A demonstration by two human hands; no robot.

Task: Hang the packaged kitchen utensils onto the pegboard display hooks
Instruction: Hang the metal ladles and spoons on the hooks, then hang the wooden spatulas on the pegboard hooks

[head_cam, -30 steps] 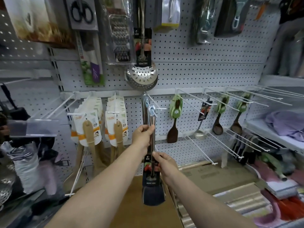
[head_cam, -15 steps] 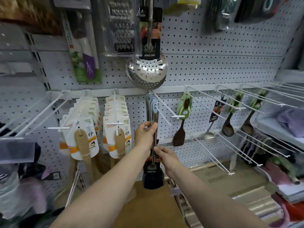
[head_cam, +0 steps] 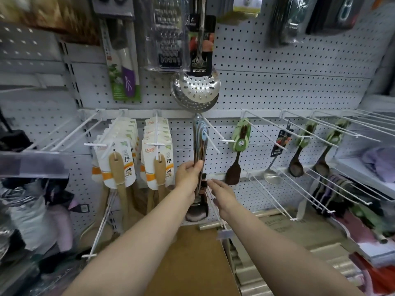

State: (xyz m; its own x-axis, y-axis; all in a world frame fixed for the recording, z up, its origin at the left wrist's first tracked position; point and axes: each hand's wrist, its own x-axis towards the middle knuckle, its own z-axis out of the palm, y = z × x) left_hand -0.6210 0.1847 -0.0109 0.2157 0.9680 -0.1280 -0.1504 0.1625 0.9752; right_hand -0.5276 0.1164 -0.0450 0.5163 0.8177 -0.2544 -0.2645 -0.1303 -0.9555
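Observation:
Several packaged steel spatulas (head_cam: 200, 150) hang in a bunch from a white hook (head_cam: 210, 136) on the pegboard (head_cam: 277, 86), their blue-ringed handle tops threaded on it. My left hand (head_cam: 188, 175) grips the steel handles about halfway down. Beside the dark label card, my right hand (head_cam: 222, 196) hovers with fingers straight and holds nothing. The dark blades (head_cam: 196, 212) hang low between my wrists.
Wooden spatula packs (head_cam: 119, 163) fill two hooks on the left. A perforated skimmer (head_cam: 195, 88) hangs directly above. To the right are a dark turner (head_cam: 234, 169), a ladle (head_cam: 271, 177), dark spoons (head_cam: 296, 167) and several bare white hooks (head_cam: 320, 129). Cardboard boxes (head_cam: 192, 263) lie below.
The spatula's handle ring went onto the hook and slid back to the others. My right hand let go of the card and drew slightly right. The view moved closer.

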